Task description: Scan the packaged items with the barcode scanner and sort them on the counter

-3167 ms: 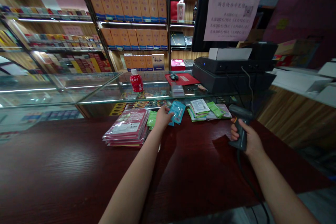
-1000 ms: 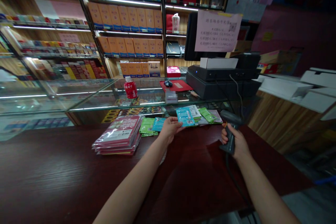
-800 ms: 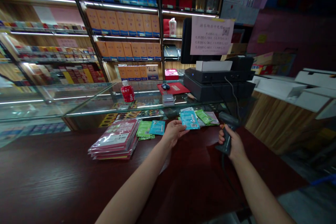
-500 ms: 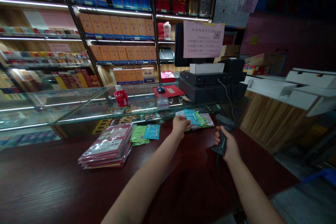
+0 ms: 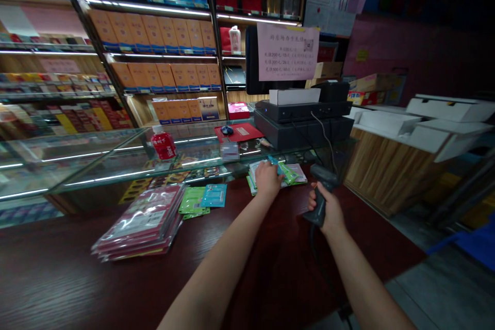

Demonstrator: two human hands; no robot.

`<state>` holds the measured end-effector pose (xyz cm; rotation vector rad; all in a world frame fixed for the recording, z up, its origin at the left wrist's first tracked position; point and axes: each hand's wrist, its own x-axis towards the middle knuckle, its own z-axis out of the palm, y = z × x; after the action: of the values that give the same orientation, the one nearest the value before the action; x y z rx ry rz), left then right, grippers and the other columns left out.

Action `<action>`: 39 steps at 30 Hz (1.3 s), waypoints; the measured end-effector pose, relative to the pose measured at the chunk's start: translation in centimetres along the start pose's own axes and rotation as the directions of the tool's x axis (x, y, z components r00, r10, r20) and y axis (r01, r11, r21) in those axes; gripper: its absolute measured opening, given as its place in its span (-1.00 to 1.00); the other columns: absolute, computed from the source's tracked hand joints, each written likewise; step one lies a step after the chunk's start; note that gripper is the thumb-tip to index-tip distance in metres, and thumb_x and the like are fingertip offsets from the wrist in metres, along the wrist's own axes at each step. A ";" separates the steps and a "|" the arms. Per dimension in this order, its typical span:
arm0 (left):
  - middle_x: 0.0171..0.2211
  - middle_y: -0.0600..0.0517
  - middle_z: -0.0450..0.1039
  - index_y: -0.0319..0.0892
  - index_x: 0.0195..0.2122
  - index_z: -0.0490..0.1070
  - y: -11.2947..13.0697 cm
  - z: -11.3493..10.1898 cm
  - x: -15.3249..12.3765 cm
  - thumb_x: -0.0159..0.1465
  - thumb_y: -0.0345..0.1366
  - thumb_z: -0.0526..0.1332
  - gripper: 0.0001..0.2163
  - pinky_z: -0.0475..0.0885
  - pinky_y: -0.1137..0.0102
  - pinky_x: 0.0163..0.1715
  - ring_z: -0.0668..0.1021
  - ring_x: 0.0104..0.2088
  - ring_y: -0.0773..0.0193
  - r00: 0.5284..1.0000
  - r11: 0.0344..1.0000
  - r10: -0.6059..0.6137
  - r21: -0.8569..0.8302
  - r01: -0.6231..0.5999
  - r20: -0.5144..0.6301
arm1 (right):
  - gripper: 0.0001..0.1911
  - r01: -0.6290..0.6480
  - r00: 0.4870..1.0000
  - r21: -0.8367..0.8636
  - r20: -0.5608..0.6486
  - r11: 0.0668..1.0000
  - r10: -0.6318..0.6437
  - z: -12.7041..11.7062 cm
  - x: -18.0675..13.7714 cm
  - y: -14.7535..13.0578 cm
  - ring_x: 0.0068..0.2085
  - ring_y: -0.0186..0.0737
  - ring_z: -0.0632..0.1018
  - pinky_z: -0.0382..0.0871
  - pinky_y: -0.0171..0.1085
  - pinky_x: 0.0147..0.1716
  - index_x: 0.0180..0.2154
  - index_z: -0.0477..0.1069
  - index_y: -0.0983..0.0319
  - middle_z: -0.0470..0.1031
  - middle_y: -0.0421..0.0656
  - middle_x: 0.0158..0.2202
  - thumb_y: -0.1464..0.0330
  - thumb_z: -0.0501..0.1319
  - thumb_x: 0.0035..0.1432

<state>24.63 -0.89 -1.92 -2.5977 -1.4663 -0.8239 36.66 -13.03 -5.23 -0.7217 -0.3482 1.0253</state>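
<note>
My right hand [image 5: 328, 209] is wrapped round the handle of a dark barcode scanner [image 5: 319, 201], held above the dark red table with its cord hanging down. My left hand [image 5: 269, 179] is at a pile of small flat packets [image 5: 297, 172], back of the hand up and fingers curled. A blue packet [image 5: 275, 160] shows past its fingers; the fingertips are partly hidden. Left of this hand lie a blue packet [image 5: 214, 195] and green packets [image 5: 194, 200], overlapping. They are beside a stack of pink plastic-wrapped packages [image 5: 145, 219].
A glass display counter [image 5: 116, 162] borders the table's far side, bearing a red-labelled bottle [image 5: 163, 143], a mouse [image 5: 226, 130] on a red folder [image 5: 243, 133], and a black cash drawer [image 5: 301, 131] below a monitor with a pink notice [image 5: 288, 54]. White boxes [image 5: 452, 108] stand at the right.
My left hand has turned over and moved onto the pile; the blue packet it held up now shows only in part. The camera view has shifted slightly right. The scanner stays in my right hand.
</note>
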 end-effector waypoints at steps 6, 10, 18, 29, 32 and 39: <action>-0.19 -0.10 0.38 -0.17 -0.30 0.53 -0.4 1.0 -0.5 0.18 -0.14 0.25 -0.79 0.26 0.24 -0.11 0.34 -0.07 0.06 0.997 0.987 0.078 0.141 -0.077 -0.002 | -0.62 0.004 1.000 0.012 -0.006 1.000 -0.004 -0.1 0.1 0.0 -0.70 -0.47 0.30 0.19 -0.48 -0.78 -0.37 0.38 0.25 0.33 -0.34 -0.68 0.22 0.44 -0.20; -0.13 -0.10 0.35 -0.14 -0.28 0.51 -0.3 1.8 -1.1 0.20 -0.13 0.21 -0.79 0.24 0.19 -0.06 0.32 -0.04 0.05 0.994 0.984 0.105 0.146 -0.100 -0.032 | -0.64 0.009 1.000 0.012 -0.013 1.000 -0.009 -0.2 0.2 -0.1 -0.70 -0.47 0.29 0.20 -0.48 -0.78 -0.37 0.38 0.24 0.33 -0.35 -0.68 0.22 0.43 -0.18; -0.06 -0.24 0.35 -0.28 -0.08 0.42 2.6 3.3 -1.1 0.11 0.18 0.14 -0.40 -0.09 -0.12 0.17 0.24 0.11 -0.14 0.995 0.980 0.068 0.191 -0.053 -0.073 | -0.63 0.017 0.999 0.023 -0.031 1.000 -0.017 -0.3 0.4 -0.1 -0.70 -0.47 0.29 0.19 -0.48 -0.78 -0.36 0.38 0.24 0.32 -0.35 -0.68 0.22 0.43 -0.18; -0.09 -0.18 0.43 -0.20 -0.09 0.42 1.9 3.7 -1.2 0.28 -0.28 0.08 -0.76 -0.11 -0.23 0.17 0.26 0.17 -0.06 0.998 0.982 0.059 0.178 -0.063 0.024 | -0.65 0.019 1.000 0.023 -0.023 1.000 -0.019 -0.2 0.3 -0.1 -0.70 -0.46 0.29 0.20 -0.48 -0.78 -0.35 0.38 0.24 0.33 -0.35 -0.67 0.22 0.41 -0.15; -0.11 -0.16 0.45 -0.19 -0.11 0.43 1.6 3.6 -1.4 0.30 -0.43 -0.02 -0.74 -0.09 -0.22 0.17 0.27 0.17 -0.02 0.997 0.982 0.070 0.174 -0.073 0.020 | -0.66 0.020 1.000 0.024 -0.016 1.000 -0.020 -0.3 0.3 -0.2 -0.69 -0.47 0.29 0.20 -0.48 -0.77 -0.36 0.37 0.22 0.33 -0.35 -0.66 0.22 0.41 -0.15; -0.07 -0.19 0.41 -0.22 -0.10 0.43 1.5 3.6 -1.8 0.27 -0.48 -0.03 -0.71 -0.01 -0.13 0.18 0.28 0.18 -0.03 0.995 0.982 0.100 0.160 -0.097 -0.010 | -0.63 0.017 1.000 0.005 -0.019 1.000 -0.016 -0.3 0.3 -0.2 -0.70 -0.46 0.29 0.19 -0.46 -0.77 -0.36 0.37 0.22 0.32 -0.35 -0.65 0.21 0.43 -0.17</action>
<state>26.68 -2.07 -5.52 -2.5153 -1.3273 -0.6871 37.14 -12.94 -5.33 -0.7218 -0.3346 1.0030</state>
